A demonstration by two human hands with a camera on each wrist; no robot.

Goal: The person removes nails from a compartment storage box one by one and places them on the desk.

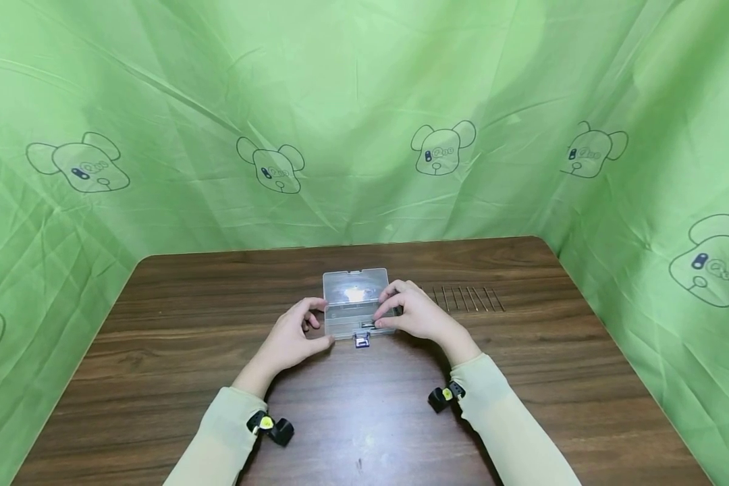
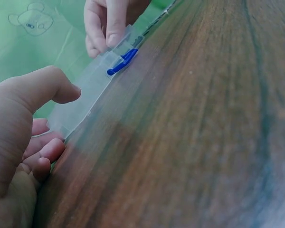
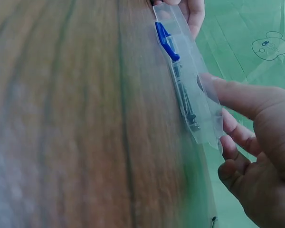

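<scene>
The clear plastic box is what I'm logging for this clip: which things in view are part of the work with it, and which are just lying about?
In hand:
- clear plastic box, with dark metal pieces inside
- its blue latch, at the near edge
- left hand, at the box's left end
- right hand, fingers on its right end

Lying about:
- row of thin nails on the table, right of the box
- green cloth backdrop

Dark wooden table (image 1: 158, 378) before green cartoon-printed cloth backdrop (image 1: 340, 101).
</scene>
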